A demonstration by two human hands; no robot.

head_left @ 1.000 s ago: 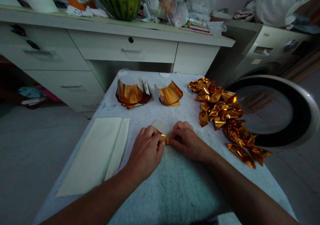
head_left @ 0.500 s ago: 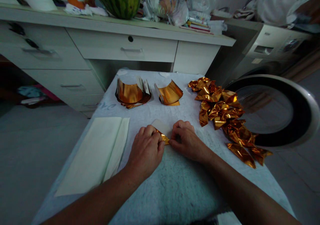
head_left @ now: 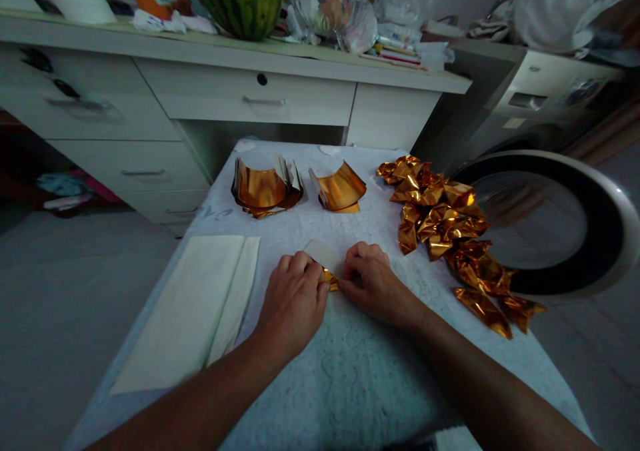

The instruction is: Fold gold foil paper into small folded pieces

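Note:
Between my hands, near the middle of the cloth-covered table [head_left: 350,384], lies a sheet of gold foil paper [head_left: 324,256], its pale back facing up and its near edge folded over to show gold. My left hand [head_left: 295,291] is closed on the left part of that fold, fingers curled. My right hand [head_left: 373,277] pinches the right end of the same fold with thumb and fingertips. Both hands partly hide the sheet. Beyond them stand two curved stacks of gold foil sheets, a larger stack [head_left: 263,187] and a smaller stack [head_left: 343,187].
Folded gold foil pieces [head_left: 440,224] are heaped along the table's right side. White paper sheets [head_left: 185,304] lie at the left. Behind is a white counter with drawers [head_left: 260,101], holding a watermelon [head_left: 240,1]. An open washing machine door [head_left: 540,221] stands at the right.
The gold strip between my hands looks slightly more creased at its right end. Both hands keep nearly the same place; the other things have not moved.

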